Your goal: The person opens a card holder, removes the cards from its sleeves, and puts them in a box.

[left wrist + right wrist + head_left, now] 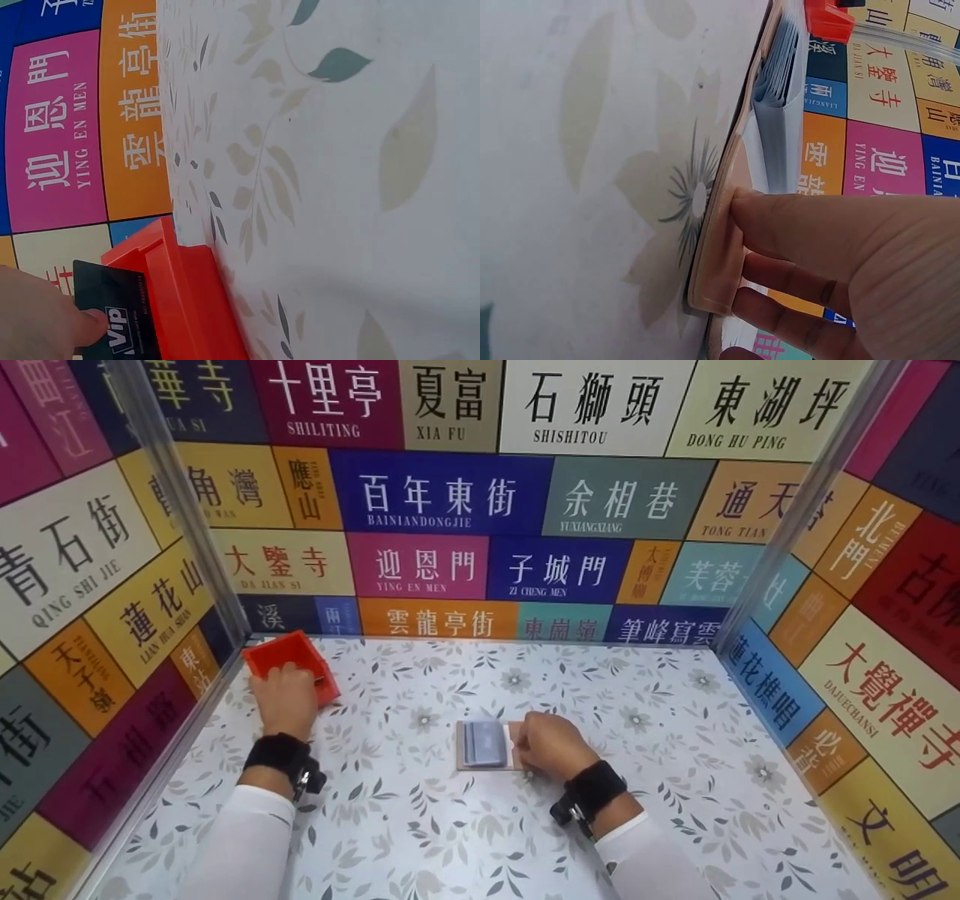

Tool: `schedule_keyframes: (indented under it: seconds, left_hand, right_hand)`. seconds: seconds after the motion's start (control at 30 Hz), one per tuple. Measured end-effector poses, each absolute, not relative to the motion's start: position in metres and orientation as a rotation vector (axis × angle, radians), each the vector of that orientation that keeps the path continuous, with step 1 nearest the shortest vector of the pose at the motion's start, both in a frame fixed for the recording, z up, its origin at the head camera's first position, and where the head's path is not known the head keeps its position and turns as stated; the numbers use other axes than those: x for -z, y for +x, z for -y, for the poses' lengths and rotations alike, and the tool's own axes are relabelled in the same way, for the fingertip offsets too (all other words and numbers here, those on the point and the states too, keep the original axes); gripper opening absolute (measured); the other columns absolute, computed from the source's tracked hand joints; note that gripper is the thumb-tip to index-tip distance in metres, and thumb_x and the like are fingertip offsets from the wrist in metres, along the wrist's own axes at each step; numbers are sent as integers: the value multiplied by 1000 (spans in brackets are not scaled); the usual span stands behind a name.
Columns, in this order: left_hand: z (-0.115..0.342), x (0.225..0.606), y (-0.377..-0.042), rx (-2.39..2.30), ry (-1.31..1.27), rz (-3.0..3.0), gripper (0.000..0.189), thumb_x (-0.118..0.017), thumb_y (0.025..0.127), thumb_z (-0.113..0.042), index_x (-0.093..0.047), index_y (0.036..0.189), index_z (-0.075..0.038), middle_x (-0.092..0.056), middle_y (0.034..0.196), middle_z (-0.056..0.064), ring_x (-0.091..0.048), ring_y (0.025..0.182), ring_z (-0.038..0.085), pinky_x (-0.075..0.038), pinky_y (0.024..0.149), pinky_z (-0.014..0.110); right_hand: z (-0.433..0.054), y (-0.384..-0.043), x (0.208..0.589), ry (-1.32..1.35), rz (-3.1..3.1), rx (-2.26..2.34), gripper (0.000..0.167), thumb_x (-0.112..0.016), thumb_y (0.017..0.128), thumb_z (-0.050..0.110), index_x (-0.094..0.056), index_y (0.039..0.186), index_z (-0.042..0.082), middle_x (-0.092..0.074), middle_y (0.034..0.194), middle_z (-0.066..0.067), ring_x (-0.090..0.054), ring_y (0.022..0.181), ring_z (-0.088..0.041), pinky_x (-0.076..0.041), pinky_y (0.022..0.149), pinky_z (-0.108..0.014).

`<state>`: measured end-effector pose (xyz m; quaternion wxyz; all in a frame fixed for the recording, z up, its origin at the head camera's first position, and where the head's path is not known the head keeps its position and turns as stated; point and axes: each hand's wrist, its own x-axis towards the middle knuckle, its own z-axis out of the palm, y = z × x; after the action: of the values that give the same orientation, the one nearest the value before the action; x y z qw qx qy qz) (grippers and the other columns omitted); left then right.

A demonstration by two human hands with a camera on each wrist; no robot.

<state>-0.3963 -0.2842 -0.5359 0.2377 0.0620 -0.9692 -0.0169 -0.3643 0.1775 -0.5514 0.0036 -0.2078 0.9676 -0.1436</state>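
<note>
On the patterned worktop [405,825], boxed in by walls [439,495] of coloured place-name signs: a small red box [328,688] at the far left corner, a card holder [486,744] lying open near the middle. A dark card [120,300] printed "Vip" is at the mouth of the box; whether it is on the way in or out, cannot tell.

Doing this step well, as I judge it: pinch the card near one edge and tilt it so it clears the red rim without scraping. Work gently, since the box looks light and could slide. Meanwhile hold the brown cover [721,270] flat by its edge; the clear sleeves [780,120] stand in a springy-looking bundle and might flip the holder shut if the cover were let go. Thumb best kept off the sleeve openings.

Hands: well apart. Left hand [285,697] reaches over the box, thumb pressed on the card's face, grip closed to the card's thinness; the fingers behind it are hidden. Right hand [555,744] at the holder's right end, thumb on the inside of the cover, other fingers bent in close against its edge, hardly any gap between. Exact hold of the hindmost fingers unclear.
</note>
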Motion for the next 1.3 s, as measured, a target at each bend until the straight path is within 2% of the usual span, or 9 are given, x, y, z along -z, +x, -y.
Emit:
schedule_keyframes:
  seconds: [0.17, 0.33, 0.57, 0.7, 0.97, 1.13, 1.3]
  left_hand:
    - [284, 543, -399, 24, 141, 2700, 21, -53, 89, -1, -74, 92, -2, -70, 93, 27, -62, 89, 47, -35, 95, 71]
    - [285, 550, -403, -61, 121, 2752, 17, -56, 91, -8, -72, 92, -1, -72, 90, 26, -63, 90, 48, -30, 103, 76]
    - [286, 553, -407, -92, 61, 2826, 12, -61, 89, -10, -70, 90, -3, -71, 84, 21, -63, 82, 44, -30, 97, 75]
    - [284, 553, -409, -101, 45, 2858, 15, -58, 92, -13, -70, 90, -4, -71, 85, 20, -63, 81, 43, -29, 97, 75]
    - [277, 548, -403, -111, 36, 2876, 17, -56, 92, -14, -70, 87, -5, -69, 78, 18, -61, 74, 42, -26, 96, 77]
    - [276, 546, -405, -73, 39, 2898, 19, -55, 91, -13, -71, 85, -6, -70, 78, 16, -63, 75, 43, -24, 97, 78]
    - [269, 543, -403, -67, 148, 2889, 22, -52, 93, -13, -71, 91, -1, -70, 83, 21, -63, 79, 44, -25, 99, 76]
  right_hand:
    - [-179, -364, 554, -708, -3064, 417, 8, -80, 79, 21, -74, 81, 15, -63, 67, 10, -52, 59, -12, -47, 59, -30]
    - [-180, -364, 552, -717, -3057, 408, 7, -80, 78, 22, -75, 78, 17, -62, 66, 10, -53, 59, -12, -47, 59, -30]
    - [-178, -364, 549, -728, -3043, 390, 10, -79, 78, 22, -72, 71, 19, -59, 62, 10, -51, 57, -14, -43, 56, -30]
    - [-178, -364, 548, -748, -3030, 383, 16, -79, 79, 23, -71, 65, 21, -58, 59, 10, -49, 55, -15, -41, 53, -30]
    - [-178, -364, 545, -708, -2987, 369, 18, -79, 78, 21, -69, 63, 23, -57, 57, 11, -50, 55, -14, -41, 53, -29]
    - [-179, -365, 546, -729, -2985, 376, 23, -78, 76, 17, -66, 58, 23, -51, 53, 13, -45, 52, -12, -37, 50, -28]
    - [-178, -367, 548, -718, -2977, 377, 30, -78, 77, 19, -61, 54, 25, -47, 47, 14, -44, 48, -12, -36, 47, -28]
